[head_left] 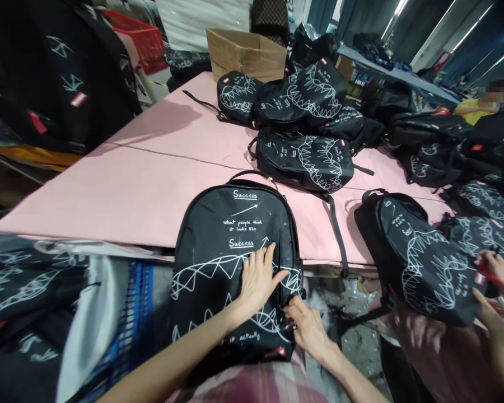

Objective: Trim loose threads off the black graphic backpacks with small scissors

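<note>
Clock: 12 = straight across the pink table [147, 196]. From where I stand, black backpack [204, 224] is front side up at the table's near edge, top end toward 12. Left hand [258, 277] — forearm in from 8, fingers aimed at 1 — lies spread on the bag's front at its 3, fingers extended, thumb apart toward 2, nothing clamped. Right hand [306, 327]: forearm in from between 4 and 5, fingers bent toward 10–11, touching the bag's edge at its 4. Fingertips close together — can't tell if they're pinching. Second backpack [306, 159] lies beyond, toward 1; co-worker's hand [493, 266] on another backpack [424, 257] toward 2.
</note>
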A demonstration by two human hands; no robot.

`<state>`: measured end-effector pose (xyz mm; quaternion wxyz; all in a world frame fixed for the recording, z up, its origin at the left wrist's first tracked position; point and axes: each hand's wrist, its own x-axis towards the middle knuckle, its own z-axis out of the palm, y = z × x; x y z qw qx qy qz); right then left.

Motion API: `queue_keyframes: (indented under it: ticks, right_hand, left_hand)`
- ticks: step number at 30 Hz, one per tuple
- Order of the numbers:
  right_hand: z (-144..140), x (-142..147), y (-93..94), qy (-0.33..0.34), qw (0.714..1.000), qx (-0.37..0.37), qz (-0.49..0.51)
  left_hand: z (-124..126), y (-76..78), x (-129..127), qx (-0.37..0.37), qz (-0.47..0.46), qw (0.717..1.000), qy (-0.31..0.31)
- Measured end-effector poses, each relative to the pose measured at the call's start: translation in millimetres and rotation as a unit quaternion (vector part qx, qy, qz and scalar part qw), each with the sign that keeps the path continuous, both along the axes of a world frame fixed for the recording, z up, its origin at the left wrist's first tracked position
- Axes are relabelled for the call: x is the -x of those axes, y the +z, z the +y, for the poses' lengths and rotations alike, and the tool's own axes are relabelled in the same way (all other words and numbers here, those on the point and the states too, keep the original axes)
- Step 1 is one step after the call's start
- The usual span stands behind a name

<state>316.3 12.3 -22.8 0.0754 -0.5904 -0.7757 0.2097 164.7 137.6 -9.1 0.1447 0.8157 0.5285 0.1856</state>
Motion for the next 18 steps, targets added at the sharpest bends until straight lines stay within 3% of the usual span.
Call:
queue_keyframes:
  ticks: [2, 4, 6, 9, 12, 15, 16, 18]
  right_hand:
    - [12.1, -15.1, -3.4, -0.04, 0.995, 0.002, 0.092]
    - [41.2, -36.7, -7.7, -0.134, 0.98, -0.02, 0.148]
    - [79.3, -60.3, -16.6, -0.303, 0.946, -0.046, 0.104]
    - [132.5, -84.8, -35.9, -0.368, 0.925, -0.065, 0.069]
    - [159.9, -86.7, -46.7, -0.354, 0.93, -0.07, 0.065]
    - [154.0, -70.3, -37.7, -0.333, 0.929, -0.149, 0.069]
    - [145.9, -62.2, -31.9, -0.306, 0.929, -0.193, 0.074]
    - [125.5, -43.7, -20.8, -0.181, 0.947, -0.253, 0.078]
  left_hand:
    - [11.1, 2.2, -14.0, 0.007, 0.049, 0.999, 0.009]
    - [18.1, 1.9, -18.6, 0.025, 0.085, 0.996, 0.004]
    - [21.2, 1.7, -16.6, 0.063, 0.106, 0.992, 0.006]
    - [21.8, 3.8, -8.9, 0.151, 0.12, 0.981, 0.02]
    - [21.1, 5.9, -0.2, 0.187, 0.079, 0.979, 0.024]
    - [19.8, 7.5, 5.9, 0.177, 0.014, 0.984, 0.022]
    - [18.5, 8.7, 6.8, 0.176, 0.003, 0.984, 0.021]
    - [13.0, 13.4, 7.3, 0.164, 0.007, 0.986, 0.022]
